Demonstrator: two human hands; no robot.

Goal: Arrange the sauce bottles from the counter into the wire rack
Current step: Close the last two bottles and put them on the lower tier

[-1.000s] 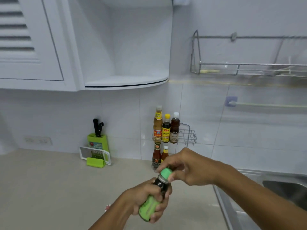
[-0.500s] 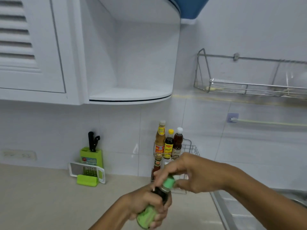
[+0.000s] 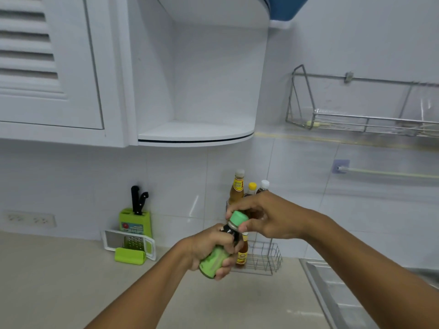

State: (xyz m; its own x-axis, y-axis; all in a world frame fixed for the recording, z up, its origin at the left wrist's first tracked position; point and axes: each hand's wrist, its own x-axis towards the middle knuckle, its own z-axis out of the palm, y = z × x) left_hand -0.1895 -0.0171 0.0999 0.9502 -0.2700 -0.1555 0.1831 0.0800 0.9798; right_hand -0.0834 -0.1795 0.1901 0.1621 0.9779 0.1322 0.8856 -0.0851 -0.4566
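Observation:
My left hand grips the body of a dark sauce bottle with a green label, held tilted above the counter. Fingers of my right hand pinch the bottle's green cap. Behind my hands stands a two-tier wire rack against the tiled wall. Its upper tier holds three bottles: an amber one with a yellow label, a yellow-capped one and a white-capped one. A small orange bottle shows on the lower tier; my hands hide the rest.
A green knife block with black knives and a grater with a green handle stand at the back left of the beige counter. A steel sink edge lies at right. A wall dish rack hangs above.
The camera has tilted upward, so the cabinet and racks sit lower in view. Both hands stay on the green bottle, which has risen closer to the wire rack.

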